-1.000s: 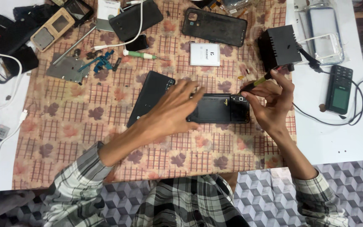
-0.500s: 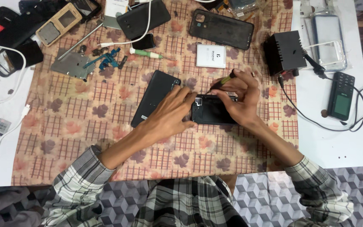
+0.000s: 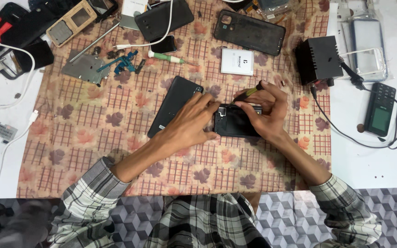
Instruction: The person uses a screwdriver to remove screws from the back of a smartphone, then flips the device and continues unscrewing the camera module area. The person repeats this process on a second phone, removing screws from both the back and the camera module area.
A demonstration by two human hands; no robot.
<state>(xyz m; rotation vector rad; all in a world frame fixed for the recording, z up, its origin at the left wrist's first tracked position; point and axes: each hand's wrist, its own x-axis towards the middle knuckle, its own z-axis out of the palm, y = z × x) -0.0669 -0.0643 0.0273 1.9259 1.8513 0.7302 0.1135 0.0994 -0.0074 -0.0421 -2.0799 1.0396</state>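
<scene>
A floral checked cloth (image 3: 93, 138) covers the white table (image 3: 368, 160). Left hand (image 3: 187, 126) presses flat on the opened black phone (image 3: 235, 124); right hand (image 3: 265, 112) pinches what looks like a slim screwdriver (image 3: 249, 93) above it.

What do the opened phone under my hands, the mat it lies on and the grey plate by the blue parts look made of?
Opened phone: probably black plastic, matte, with no glare.
Mat: seems woven cloth or printed vinyl; a flat leaf-and-grid print, dull surface.
Grey plate: likely sheet metal, thin, with a brushed silvery sheen.
The left hand steadies the phone; the right hand holds a screwdriver.
</scene>
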